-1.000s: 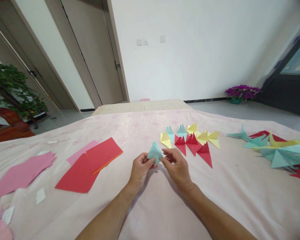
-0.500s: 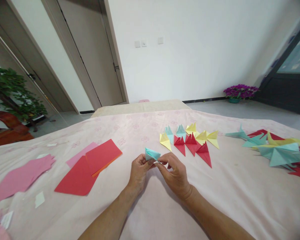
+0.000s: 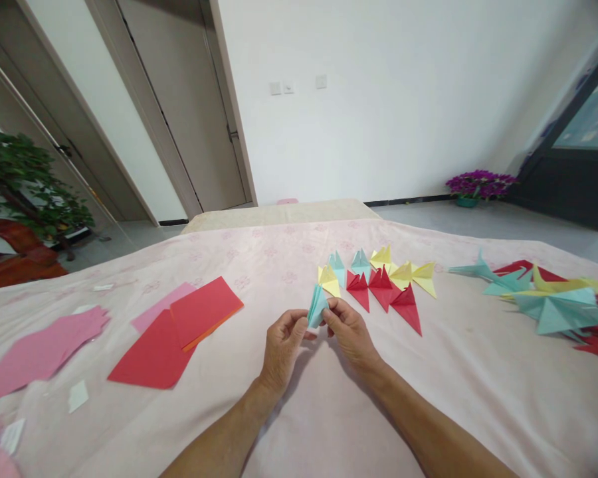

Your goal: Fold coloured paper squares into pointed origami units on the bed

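Observation:
A light blue folded paper [image 3: 317, 307] is held upright above the cloth, between my two hands. My left hand [image 3: 285, 345] pinches its lower left edge with thumb and fingers. On the other side, my right hand [image 3: 351, 332] grips the right edge, thumb in front. Just beyond the hands lie several small folded paper pieces: a yellow one [image 3: 329, 280] closest, red ones [image 3: 381, 287] to the right and light blue ones [image 3: 361, 263] behind. The fingertips behind the paper are partly hidden.
Red paper sheets [image 3: 154, 352] and pink sheets [image 3: 50, 348] lie on the left of the pink tablecloth [image 3: 259, 259]. A heap of larger folded paper figures [image 3: 553, 305] is at the far right. White scraps [image 3: 78, 396] lie near the left front.
The light blue paper has been turned from lying sideways to standing upright. My right hand has shifted its grip to the paper's right edge; my left hand has moved slightly right.

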Demonstrator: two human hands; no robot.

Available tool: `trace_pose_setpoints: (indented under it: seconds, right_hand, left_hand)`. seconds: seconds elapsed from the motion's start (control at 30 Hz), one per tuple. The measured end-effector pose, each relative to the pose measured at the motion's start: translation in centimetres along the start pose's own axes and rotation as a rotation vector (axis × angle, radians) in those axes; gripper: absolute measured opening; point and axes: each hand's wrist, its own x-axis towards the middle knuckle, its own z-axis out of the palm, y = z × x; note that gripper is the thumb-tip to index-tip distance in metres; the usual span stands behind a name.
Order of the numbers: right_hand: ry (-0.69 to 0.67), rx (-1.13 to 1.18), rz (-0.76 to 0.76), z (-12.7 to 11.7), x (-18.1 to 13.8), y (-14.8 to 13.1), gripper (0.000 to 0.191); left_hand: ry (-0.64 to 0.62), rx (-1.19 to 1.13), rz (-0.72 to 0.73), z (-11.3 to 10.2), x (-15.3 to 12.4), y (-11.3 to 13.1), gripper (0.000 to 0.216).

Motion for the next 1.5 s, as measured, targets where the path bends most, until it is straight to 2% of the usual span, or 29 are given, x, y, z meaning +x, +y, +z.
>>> trace_pose_setpoints:
  seconds: [0.33, 0.67, 0.93, 1.07, 1.17, 1.33, 1.5]
  right_hand:
    - [-0.057, 0.076, 0.042, 0.2, 0.0, -0.4, 0.023]
    - [-0.036, -0.023, -0.002, 0.7, -0.7, -0.3, 0.021]
    - [-0.136, -0.052, 0.014, 0.3, -1.2, -1.5, 0.032]
    - [-0.226, -0.068, -0.03, 0.1, -1.3, -2.2, 0.044]
    - [-0.224, -0.138, -0.092, 0.4, -1.3, -2.4, 0.05]
    - [-0.129, -0.235, -0.126, 0.8, -1.5, -2.2, 0.035]
    - [-0.075, -0.23, -0.148, 0.8, -1.6, -1.6, 0.022]
  left_hand:
    - [0.016, 0.004, 0.0, 0.2, 0.1, 0.1, 0.033]
    - [0.009, -0.051, 0.028, 0.3, 0.4, -0.1, 0.026]
    - [-0.006, -0.104, -0.013, 0.1, 0.5, 0.4, 0.027]
    - [0.024, -0.108, -0.011, -0.1, 0.6, 0.6, 0.027]
    - [0.03, -0.093, 0.036, -0.2, 0.7, 0.5, 0.025]
    - [0.017, -0.085, 0.076, -0.3, 0.8, 0.3, 0.023]
    - [0.033, -0.073, 0.107, -0.2, 0.8, 0.4, 0.022]
